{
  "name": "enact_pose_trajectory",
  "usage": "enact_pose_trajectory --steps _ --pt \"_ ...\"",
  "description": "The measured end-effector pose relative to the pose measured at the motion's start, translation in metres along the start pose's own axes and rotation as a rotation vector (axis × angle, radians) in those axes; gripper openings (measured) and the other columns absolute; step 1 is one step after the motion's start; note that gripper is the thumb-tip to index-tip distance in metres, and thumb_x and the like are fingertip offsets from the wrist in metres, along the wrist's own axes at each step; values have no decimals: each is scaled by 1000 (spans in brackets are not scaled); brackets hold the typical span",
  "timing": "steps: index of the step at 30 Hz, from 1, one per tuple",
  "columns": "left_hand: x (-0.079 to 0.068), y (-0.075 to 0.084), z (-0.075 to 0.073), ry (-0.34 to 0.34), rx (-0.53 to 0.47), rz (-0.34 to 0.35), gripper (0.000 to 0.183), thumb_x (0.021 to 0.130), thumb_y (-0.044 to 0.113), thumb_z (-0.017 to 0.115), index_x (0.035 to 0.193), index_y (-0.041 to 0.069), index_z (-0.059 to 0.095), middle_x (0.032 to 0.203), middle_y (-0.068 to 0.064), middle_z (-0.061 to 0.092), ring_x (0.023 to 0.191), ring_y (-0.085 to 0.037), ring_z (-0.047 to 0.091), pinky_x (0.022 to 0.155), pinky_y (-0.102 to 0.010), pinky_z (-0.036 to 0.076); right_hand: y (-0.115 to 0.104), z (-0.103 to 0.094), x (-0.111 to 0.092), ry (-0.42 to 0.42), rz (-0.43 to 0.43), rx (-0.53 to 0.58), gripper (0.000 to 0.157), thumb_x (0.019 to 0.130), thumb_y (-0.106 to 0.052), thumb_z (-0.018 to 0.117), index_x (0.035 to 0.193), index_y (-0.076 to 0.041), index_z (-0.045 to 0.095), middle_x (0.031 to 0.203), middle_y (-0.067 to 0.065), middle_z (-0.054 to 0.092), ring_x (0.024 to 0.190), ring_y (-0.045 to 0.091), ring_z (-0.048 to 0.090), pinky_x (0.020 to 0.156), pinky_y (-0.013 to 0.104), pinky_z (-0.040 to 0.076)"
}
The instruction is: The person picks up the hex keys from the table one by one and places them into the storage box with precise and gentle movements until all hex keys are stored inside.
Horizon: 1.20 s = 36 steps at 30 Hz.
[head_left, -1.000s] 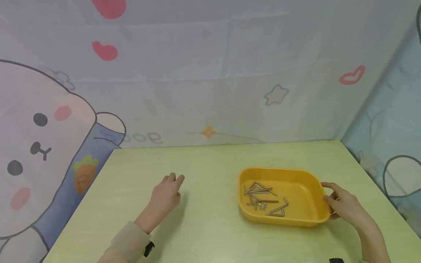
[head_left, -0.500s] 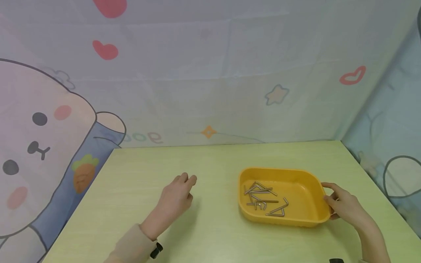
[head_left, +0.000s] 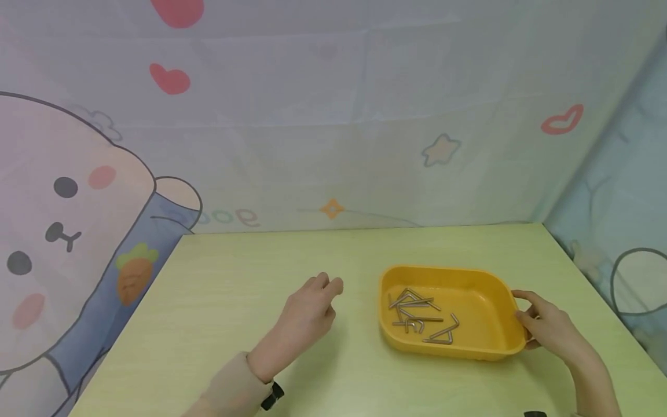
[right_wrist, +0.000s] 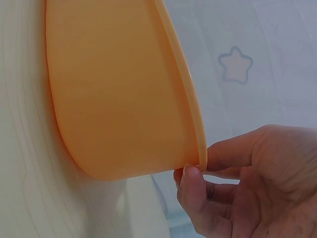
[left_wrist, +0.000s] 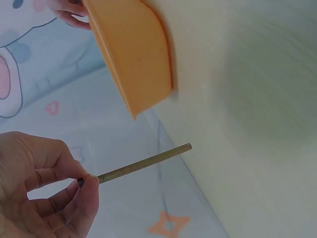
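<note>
My left hand [head_left: 307,310] is above the table, left of the yellow tray [head_left: 490,313]. Between its thumb and fingers it pinches a hex key [left_wrist: 143,164], whose straight shank sticks out toward the tray side in the left wrist view; the end at the fingertips is mostly hidden. My right hand [head_left: 549,327] grips the tray's right rim, thumb on the outer wall in the right wrist view [right_wrist: 195,178]. Several L-shaped metal hex keys [head_left: 424,319] lie loosely in the tray's left half, some crossing each other.
The tray stands on a pale yellow-green table [head_left: 219,289], right of its middle. A printed cloth [head_left: 292,116] hangs upright behind the table's back edge, and more cloth [head_left: 625,191] flanks the right side.
My left hand has moved steadily right across the table, closer to the tray. My right hand and the tray have stayed in place.
</note>
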<state>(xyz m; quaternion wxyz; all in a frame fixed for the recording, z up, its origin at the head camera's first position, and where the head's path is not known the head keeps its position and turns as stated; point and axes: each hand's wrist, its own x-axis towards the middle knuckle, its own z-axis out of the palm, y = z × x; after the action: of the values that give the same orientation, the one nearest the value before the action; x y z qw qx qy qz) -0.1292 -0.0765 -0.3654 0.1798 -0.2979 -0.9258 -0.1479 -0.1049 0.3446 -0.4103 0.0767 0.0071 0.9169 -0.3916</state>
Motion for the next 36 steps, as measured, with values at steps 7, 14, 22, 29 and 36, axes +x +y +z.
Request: enact_pose_trajectory --steps 7,14,22,29,36 --pt "12 15 3 15 -44 19 31 74 -11 60 95 11 58 76 2 45 65 -11 38 49 -17 29 1 0 -1 2 4 -2 48 101 -10 41 143 9 27 91 16 57 66 13 60 57 26 56" --pt "26 30 9 32 -102 79 30 76 -9 62 99 11 59 77 1 48 67 -9 40 56 -14 35 2 0 -1 3 7 -5 49 101 -11 41 143 9 26 91 16 57 66 13 60 57 26 56" --pt "36 41 19 -16 -138 146 31 77 -7 61 103 10 62 79 0 51 68 -9 41 59 -15 37 2 1 0 3 6 -5 48 101 -11 41 143 8 27 90 15 57 67 13 58 58 26 56" --pt "37 46 18 6 -116 174 33 75 -8 62 104 9 63 80 0 52 68 -8 41 59 -13 37 1 2 -1 4 -6 -4 48 100 -10 41 143 9 27 90 15 57 66 13 59 57 26 56" --pt "40 50 11 35 -132 196 34 75 -7 63 105 9 63 80 1 52 69 -8 41 59 -13 36 0 1 0 6 -6 -7 48 100 -9 41 142 9 27 90 16 58 64 14 61 56 26 56"
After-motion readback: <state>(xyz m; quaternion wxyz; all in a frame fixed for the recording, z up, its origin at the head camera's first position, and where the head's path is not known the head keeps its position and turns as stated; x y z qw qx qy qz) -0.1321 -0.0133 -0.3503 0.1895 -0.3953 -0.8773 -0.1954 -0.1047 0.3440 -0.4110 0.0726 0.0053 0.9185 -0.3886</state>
